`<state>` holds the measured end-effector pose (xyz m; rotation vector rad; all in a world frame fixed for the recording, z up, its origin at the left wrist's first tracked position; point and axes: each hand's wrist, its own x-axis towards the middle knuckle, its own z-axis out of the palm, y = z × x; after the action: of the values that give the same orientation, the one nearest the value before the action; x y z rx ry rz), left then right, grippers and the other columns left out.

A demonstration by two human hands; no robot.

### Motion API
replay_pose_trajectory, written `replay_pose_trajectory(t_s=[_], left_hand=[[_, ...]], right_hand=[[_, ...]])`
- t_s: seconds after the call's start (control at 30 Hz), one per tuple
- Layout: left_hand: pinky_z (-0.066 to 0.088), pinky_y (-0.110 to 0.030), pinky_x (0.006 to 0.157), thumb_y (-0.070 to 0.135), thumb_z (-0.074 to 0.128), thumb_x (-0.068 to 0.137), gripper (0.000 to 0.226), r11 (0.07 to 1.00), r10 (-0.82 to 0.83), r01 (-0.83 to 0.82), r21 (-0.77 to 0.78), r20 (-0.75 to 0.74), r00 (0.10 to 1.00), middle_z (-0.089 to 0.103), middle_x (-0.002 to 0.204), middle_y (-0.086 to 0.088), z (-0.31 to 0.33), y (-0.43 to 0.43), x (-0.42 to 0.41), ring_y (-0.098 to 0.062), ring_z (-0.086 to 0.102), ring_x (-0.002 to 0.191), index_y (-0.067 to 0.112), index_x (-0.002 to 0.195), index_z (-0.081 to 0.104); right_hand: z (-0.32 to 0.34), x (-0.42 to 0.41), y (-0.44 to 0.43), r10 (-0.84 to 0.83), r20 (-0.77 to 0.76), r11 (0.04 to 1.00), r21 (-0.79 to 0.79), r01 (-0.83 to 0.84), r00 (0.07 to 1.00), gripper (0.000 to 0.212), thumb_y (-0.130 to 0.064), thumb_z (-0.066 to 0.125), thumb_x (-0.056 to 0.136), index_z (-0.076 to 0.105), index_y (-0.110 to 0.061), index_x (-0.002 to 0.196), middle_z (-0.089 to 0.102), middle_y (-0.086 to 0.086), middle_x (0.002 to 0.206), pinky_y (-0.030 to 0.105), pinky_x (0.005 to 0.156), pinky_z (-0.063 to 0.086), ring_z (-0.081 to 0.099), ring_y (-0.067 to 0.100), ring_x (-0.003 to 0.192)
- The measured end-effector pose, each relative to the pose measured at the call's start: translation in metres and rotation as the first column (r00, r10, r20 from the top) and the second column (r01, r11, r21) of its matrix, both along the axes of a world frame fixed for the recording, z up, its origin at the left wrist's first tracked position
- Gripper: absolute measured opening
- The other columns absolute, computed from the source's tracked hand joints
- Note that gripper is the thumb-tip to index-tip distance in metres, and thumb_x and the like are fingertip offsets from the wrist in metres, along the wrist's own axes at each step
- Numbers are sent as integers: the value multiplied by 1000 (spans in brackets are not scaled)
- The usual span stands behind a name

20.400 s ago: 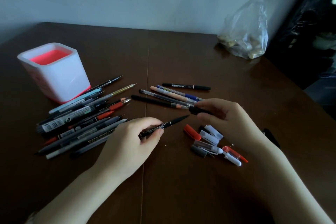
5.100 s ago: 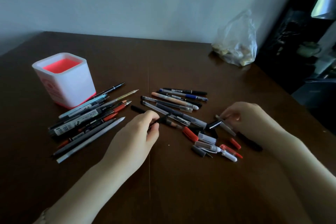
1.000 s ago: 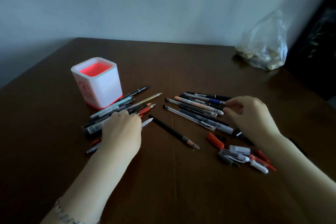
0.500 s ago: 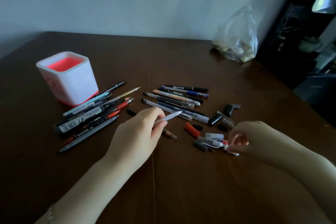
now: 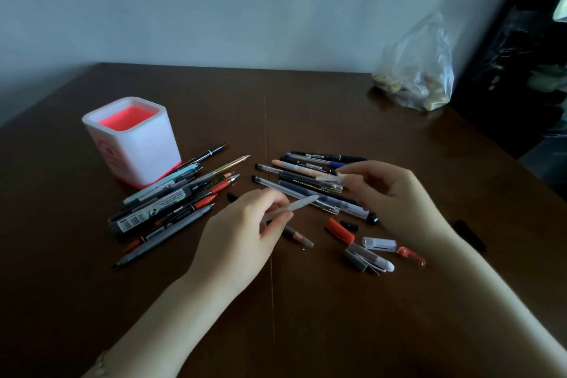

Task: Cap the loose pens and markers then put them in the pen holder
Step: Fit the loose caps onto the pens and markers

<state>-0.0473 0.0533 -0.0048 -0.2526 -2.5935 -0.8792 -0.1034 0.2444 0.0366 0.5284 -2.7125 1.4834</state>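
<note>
A: What is in the hands?

B: The left hand (image 5: 242,233) pinches a white pen (image 5: 293,208), its tip pointing right. The right hand (image 5: 389,193) grips a clear cap (image 5: 333,177) above the capped pens.

A: How to cap it well?

B: Line the cap's mouth up with the tip and push straight until it seats. The pen holder (image 5: 135,139) waits empty near the table's far left corner.

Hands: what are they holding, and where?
Left hand pinches a white pen near its back end; right hand holds a small clear cap at the fingers' tips.
</note>
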Motion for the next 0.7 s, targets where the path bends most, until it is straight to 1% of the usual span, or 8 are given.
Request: replay_pose_trajectory(t_s=[0.07, 0.13, 0.2, 0.27, 0.33, 0.43, 0.53, 0.7], left_hand=[[45, -8, 67, 25, 60, 84, 18, 1000, 7, -7, 3, 0, 1000, 67, 92, 7, -1, -2, -1, -5, 61, 81, 18, 99, 65], [47, -10, 66, 25, 60, 84, 18, 1000, 5, -5, 12, 0, 1000, 67, 91, 7, -1, -5, -1, -5, 62, 80, 18, 99, 65], [50, -13, 65, 26, 60, 84, 17, 1000, 0, 0, 10, -7, 1000, 67, 91, 7, 0, -6, -2, -6, 63, 79, 18, 98, 66], [50, -13, 65, 28, 60, 83, 18, 1000, -4, 4, 1, -16, 1000, 67, 90, 8, -1, -6, -2, -6, 63, 78, 19, 97, 66], [50, -12, 64, 27, 61, 83, 16, 1000, -12, 12, -6, -29, 1000, 68, 89, 8, -1, -6, -2, -5, 63, 77, 19, 96, 66], [47, -8, 62, 27, 61, 83, 14, 1000, -22, 21, -5, -29, 999, 67, 87, 9, -1, -5, -1, -4, 61, 75, 20, 95, 66], [47, -7, 60, 26, 62, 83, 13, 1000, -31, 31, -3, -42, 999, 66, 85, 9, 0, -5, -1, -4, 61, 72, 20, 94, 66], [40, 0, 58, 30, 62, 83, 15, 999, -40, 40, -11, -48, 998, 65, 85, 9, -2, -5, -2, 0, 56, 72, 20, 94, 66]], right_hand=[[-9, -4, -13, 27, 68, 997, -72, -22, 997, 13, -24, 51, 89, 63, -29, 95, 57, -5, 61, 24, 53, 41, 48, 14, 55], [-18, -6, -17, 58, 114, 992, -118, -44, 992, 17, -23, 50, 90, 64, -24, 99, 60, -13, 57, 14, 51, 38, 49, 1, 51], [-25, -6, -16, 89, 135, 988, -139, -70, 987, 17, -21, 49, 91, 64, -28, 95, 59, -29, 57, 12, 55, 38, 52, -12, 54], [-28, -6, -14, 107, 137, 986, -139, -88, 985, 18, -21, 48, 91, 63, -33, 91, 59, -33, 60, 14, 62, 36, 52, -17, 58], [-28, -5, -13, 98, 131, 988, -132, -81, 987, 20, -23, 48, 90, 62, -37, 88, 63, -28, 67, 19, 66, 41, 56, -14, 64], [-27, -4, -12, 79, 118, 993, -100, -68, 990, 19, -24, 50, 89, 63, -38, 87, 67, -8, 82, 29, 72, 51, 63, 5, 77], [-26, -2, -12, 97, 87, 994, -56, -93, 991, 19, -21, 51, 90, 61, -37, 92, 65, -12, 92, 20, 76, 46, 60, 2, 87], [-25, 2, -12, 156, 41, 988, 16, -157, 987, 20, -20, 52, 88, 61, -38, 93, 64, -6, 90, 28, 72, 52, 60, 11, 81]])
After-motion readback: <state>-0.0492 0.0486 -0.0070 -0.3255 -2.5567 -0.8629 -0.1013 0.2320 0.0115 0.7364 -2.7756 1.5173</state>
